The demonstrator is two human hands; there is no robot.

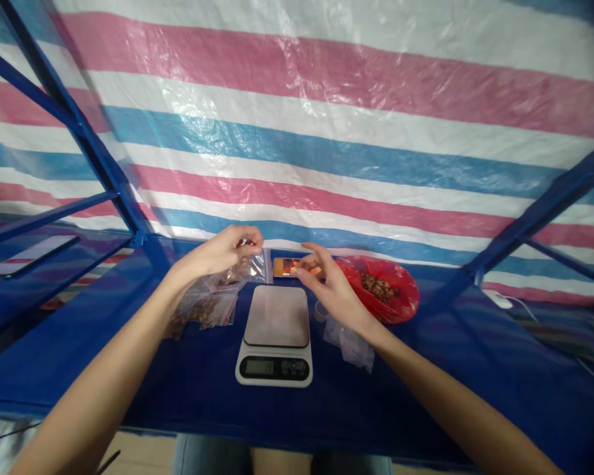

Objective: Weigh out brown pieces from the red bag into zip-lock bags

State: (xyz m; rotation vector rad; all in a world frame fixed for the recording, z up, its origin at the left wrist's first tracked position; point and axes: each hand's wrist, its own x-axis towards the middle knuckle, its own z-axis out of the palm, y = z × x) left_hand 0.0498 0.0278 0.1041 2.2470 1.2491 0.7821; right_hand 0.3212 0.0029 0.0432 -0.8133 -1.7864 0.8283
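Observation:
My left hand point(228, 251) is closed, thumb and fingers pinched at the upper edge of a clear zip bag point(259, 266) with brownish bits in it. Under and beside that wrist lie several more clear bags point(212, 310) with small brown pieces. My right hand point(330, 285) has its fingers apart and holds nothing; it hovers over part of a lit phone point(283, 266). Between my forearms stands a white kitchen scale point(277, 316), its plate bare and its display too faint to read. Right of my right hand, a red plastic bag point(408, 300) gapes around small brown pieces point(376, 287).
Crumpled clear bags point(354, 346) and a small translucent cup or ring point(321, 311) lie by my right wrist. Blue metal posts point(103, 158) frame the blue tabletop point(188, 389), with a striped plastic sheet point(327, 145) behind. A white plug-like device point(497, 298) with a cable sits far right.

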